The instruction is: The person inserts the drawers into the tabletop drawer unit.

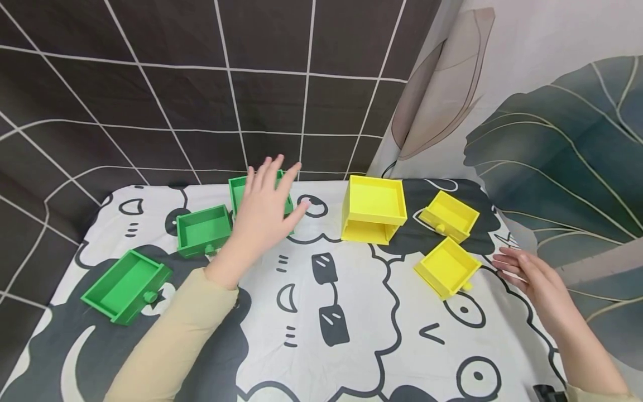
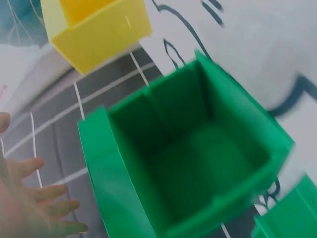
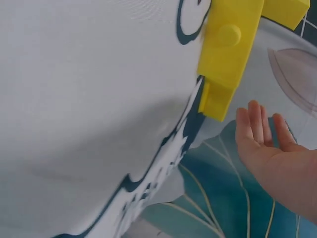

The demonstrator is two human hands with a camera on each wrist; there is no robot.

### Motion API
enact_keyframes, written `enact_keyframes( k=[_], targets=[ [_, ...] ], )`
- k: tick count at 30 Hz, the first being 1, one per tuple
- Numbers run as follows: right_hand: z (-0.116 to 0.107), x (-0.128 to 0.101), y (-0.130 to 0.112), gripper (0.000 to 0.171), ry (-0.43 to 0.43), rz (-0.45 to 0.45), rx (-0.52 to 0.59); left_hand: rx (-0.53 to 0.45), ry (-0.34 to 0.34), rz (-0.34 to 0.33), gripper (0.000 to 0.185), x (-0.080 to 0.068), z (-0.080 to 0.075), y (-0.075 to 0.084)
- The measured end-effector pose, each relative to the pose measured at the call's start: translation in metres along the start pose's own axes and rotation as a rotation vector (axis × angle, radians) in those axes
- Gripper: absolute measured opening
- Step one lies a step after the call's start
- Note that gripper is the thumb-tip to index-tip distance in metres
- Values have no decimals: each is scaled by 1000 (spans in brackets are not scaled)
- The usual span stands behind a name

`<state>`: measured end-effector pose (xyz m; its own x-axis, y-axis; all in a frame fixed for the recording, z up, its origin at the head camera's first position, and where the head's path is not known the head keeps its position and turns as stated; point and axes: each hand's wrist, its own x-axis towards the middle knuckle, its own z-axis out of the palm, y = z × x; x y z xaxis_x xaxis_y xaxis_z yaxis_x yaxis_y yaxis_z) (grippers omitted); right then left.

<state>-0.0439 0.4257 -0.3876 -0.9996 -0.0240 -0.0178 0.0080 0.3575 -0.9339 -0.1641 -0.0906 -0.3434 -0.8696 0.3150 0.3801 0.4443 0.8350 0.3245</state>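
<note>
Your left hand (image 1: 263, 209) hovers with fingers spread over the green cabinet shell (image 1: 240, 192) at the back of the bench (image 1: 351, 312); its grip is wide open and holds nothing. From the left wrist view the green shell's hollow (image 2: 198, 163) gapes empty below your fingers (image 2: 44, 213). Your right hand (image 1: 534, 279) rests open at the bench's right edge, fingers straight, just beside the nearer yellow drawer (image 1: 446, 268) but not touching it. A second yellow drawer (image 1: 449, 215) lies behind that one, and the yellow cabinet shell (image 1: 374, 209) stands near the middle. Two green drawers sit to your left: one (image 1: 203, 230) just beside the green shell, the other (image 1: 125, 285) nearer the front left.

This looks like the reach stage, before anything is picked up. The next move probably calls for closing the left grip on the green shell's walls to steady it, and curling the right around the nearer yellow drawer.
</note>
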Motion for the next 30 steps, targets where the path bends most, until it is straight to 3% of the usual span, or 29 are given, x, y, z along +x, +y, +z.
enact_keyframes(
  k=[7,13,19,23,27,30],
  targets=[
    [-5,-6,10,40,-57,74,275,18,-20,82,66,13,20,23],
    [-8,-8,19,46,-98,134,362,-18,-60,115,62,24,38,41],
    [-10,-5,26,48,-160,288,410,-81,-124,75,63,34,59,51],
    [-10,-2,30,52,-228,360,498,-159,-150,29,64,41,68,55],
    [-8,-1,33,55,-280,380,603,-244,-172,-18,65,46,74,56],
    [-6,-2,35,57,-307,375,622,-322,-202,-63,67,48,79,56]
  ],
)
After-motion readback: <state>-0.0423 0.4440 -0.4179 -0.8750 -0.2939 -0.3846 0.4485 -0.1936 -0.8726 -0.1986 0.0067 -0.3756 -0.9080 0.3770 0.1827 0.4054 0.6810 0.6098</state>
